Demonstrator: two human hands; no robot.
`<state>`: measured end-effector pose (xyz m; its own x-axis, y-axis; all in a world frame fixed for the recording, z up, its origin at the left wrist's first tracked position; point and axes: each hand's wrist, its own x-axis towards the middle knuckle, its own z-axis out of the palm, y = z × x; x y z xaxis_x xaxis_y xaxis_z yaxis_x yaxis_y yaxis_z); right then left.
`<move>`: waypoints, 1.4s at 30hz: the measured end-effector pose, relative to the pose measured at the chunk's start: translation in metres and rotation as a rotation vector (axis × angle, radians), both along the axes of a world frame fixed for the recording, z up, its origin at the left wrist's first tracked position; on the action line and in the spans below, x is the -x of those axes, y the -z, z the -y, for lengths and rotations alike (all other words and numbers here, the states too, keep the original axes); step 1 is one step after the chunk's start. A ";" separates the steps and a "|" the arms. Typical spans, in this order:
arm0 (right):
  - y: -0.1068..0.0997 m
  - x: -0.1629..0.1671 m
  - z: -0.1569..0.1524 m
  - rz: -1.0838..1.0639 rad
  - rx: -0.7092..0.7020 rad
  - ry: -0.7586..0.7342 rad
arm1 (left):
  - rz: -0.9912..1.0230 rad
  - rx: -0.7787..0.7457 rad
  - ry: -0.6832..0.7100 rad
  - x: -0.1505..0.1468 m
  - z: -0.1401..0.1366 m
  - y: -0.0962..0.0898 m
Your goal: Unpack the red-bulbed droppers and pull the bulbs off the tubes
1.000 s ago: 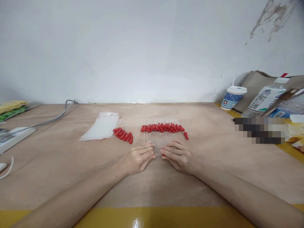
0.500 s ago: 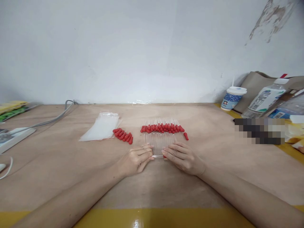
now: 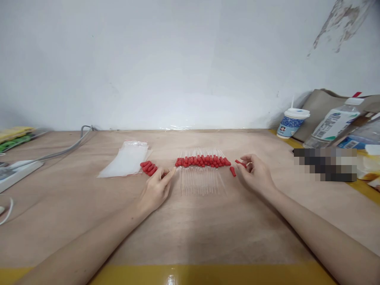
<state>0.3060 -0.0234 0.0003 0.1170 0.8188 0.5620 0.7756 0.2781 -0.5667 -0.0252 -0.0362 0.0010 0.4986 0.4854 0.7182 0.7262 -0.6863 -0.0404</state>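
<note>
Red rubber bulbs on thin clear tubes, like droppers, lie side by side in a row at mid-table. In front of them is a row of bare clear tubes. My left hand is closed at the left end of this row, thumb and index finger together; what they hold is hard to see. Partly behind it lie several loose red bulbs. My right hand pinches a red rubber bulb to the right of the rows; any tube on it is hidden. A single red bulb lies beside its fingertips.
White zip bags are stacked left of the bulbs. A power strip with a grey cable is at far left. On the right stand a paper cup, a plastic bottle and a grey bag.
My hands have moved apart from the front of the tube row, where a clear tube lay crosswise between them. The left went left and back; the right went right and back, now with a bulb showing.
</note>
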 end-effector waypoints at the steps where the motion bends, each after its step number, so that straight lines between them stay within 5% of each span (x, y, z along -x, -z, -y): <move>1: 0.000 -0.002 -0.001 -0.029 0.062 0.036 | -0.019 -0.005 -0.005 0.000 0.000 0.000; 9: -0.002 -0.002 -0.002 -0.058 0.280 0.094 | -0.222 0.001 -0.151 -0.008 -0.002 0.000; 19: 0.004 -0.002 -0.005 -0.044 0.281 0.066 | -0.042 0.200 -0.010 -0.020 0.005 -0.003; 31: 0.005 -0.002 -0.001 0.030 0.279 -0.023 | -0.081 0.361 0.050 -0.015 0.022 -0.012; 42: 0.010 -0.004 -0.005 0.004 0.239 0.014 | 0.026 0.358 0.070 -0.016 0.017 0.000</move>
<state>0.3104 -0.0188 -0.0099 0.1278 0.9269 0.3530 0.7810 0.1253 -0.6118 -0.0095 -0.0534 0.0006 0.5236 0.6733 0.5220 0.6744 -0.7020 0.2290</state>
